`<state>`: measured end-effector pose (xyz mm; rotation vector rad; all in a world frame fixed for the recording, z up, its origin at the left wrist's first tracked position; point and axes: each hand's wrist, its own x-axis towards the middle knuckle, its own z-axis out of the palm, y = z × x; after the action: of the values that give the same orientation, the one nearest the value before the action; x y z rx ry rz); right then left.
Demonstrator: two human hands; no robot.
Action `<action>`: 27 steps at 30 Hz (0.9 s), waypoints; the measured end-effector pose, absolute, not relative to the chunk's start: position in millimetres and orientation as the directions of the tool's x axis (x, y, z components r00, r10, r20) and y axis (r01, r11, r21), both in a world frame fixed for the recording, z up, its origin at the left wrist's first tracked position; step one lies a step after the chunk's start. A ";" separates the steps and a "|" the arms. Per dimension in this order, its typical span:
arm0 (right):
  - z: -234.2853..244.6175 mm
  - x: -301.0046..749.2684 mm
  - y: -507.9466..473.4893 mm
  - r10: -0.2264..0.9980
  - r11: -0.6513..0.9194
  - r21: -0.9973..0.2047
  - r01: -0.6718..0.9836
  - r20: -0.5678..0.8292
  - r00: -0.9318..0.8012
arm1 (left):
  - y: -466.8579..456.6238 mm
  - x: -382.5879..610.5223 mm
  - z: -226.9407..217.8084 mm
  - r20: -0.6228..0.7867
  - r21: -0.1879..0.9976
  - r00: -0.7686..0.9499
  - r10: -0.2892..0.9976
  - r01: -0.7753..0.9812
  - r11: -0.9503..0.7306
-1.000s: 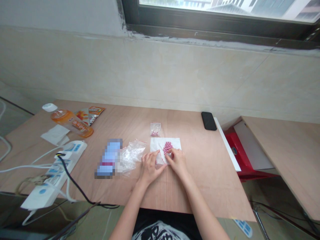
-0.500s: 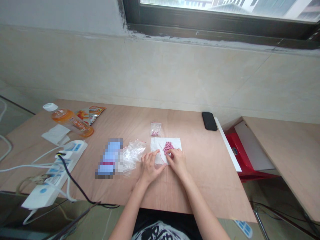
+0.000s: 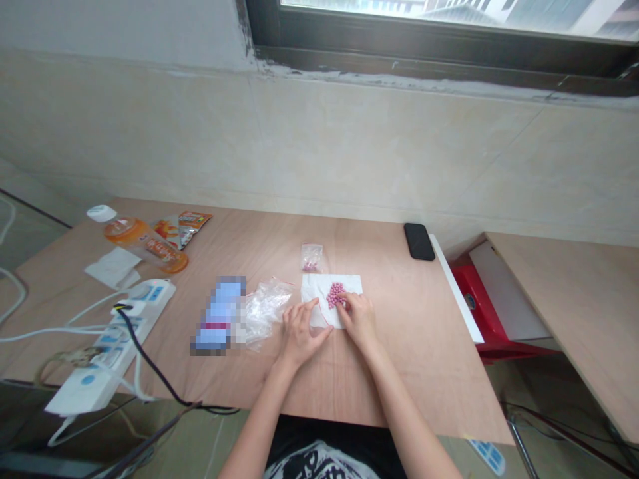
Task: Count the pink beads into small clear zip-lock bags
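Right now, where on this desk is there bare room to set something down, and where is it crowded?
Bare wood lies between the black phone and white paper, and beside the right hand. The left end is crowded: power strip, cables, orange bottle.

Left hand (image 3: 299, 334): curved, fingertips at the near edge of the white paper sheet (image 3: 315, 287)
Right hand (image 3: 358, 319): fingers (image 3: 345, 299) at the edge of the pile of pink tablets (image 3: 335, 295), which lies on the sheet
Just beyond the sheet: small zip bag (image 3: 311, 257) holding a few pink tablets
Left of the hands: crumpled clear plastic bag (image 3: 264, 311)
Plywood worktop (image 3: 399, 379): also carries a black phone (image 3: 419, 241), an orange drink bottle (image 3: 142, 243) and a white power strip (image 3: 112, 346)
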<state>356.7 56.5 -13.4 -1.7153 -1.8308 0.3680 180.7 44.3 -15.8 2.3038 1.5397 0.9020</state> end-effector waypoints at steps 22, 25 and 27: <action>-1.9 360.7 61.7 0.988 0.116 -0.763 0.636 0.155 0.005 | 45.3 186.3 -13.3 0.350 0.499 0.272 0.897 0.756 -0.424; -3.4 358.8 56.1 0.991 0.119 -0.815 0.567 0.131 -0.019 | 48.5 189.2 -13.2 0.359 0.501 0.273 0.892 0.750 -0.432; -5.6 357.9 53.9 0.991 0.131 -0.828 0.545 0.125 -0.049 | 50.3 190.3 -13.6 0.365 0.509 0.270 0.891 0.743 -0.434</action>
<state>357.9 53.9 -5.6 -1.5020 -1.6889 0.7837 190.3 50.3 -13.6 2.3032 1.5162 0.9072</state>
